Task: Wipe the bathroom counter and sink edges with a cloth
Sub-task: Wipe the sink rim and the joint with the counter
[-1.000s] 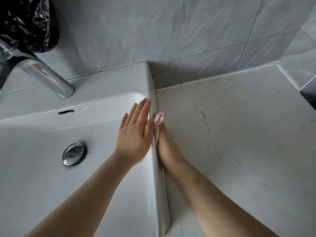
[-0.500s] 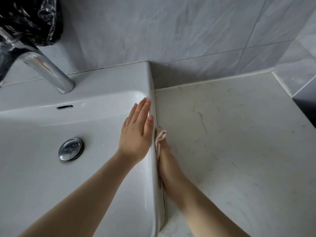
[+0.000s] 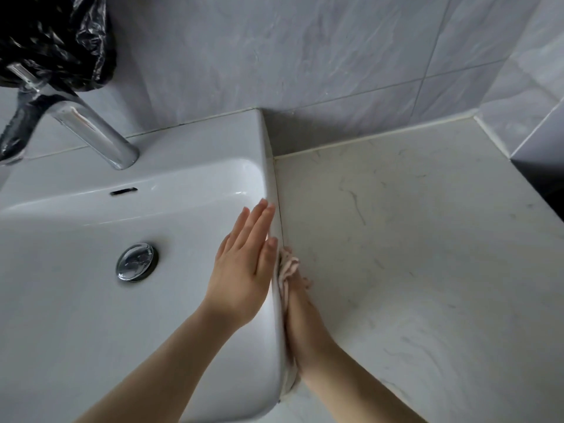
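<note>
Right hand (image 3: 300, 319) flat, fingers pressed together, squashing pinkish cloth (image 3: 287, 270) against outer wall of sink (image 3: 268, 166), down in seam where sink meets counter (image 3: 412, 254). Can't tell if fingers curl round cloth, mostly just pressing. Cloth bunches out past fingertips. Left hand (image 3: 244, 270) other side of same sink rim, open and flat, 4 fingers together, holding nothing. Drain plug (image 3: 136, 261) down in basin, chrome faucet (image 3: 91, 129) at sink's back ledge, black plastic bag (image 3: 52, 41) above that.

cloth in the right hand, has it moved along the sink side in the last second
Yes. The cloth has slid back toward the person along the sink's outer side; it was level with the left hand's fingertips, now beside its thumb.
</note>
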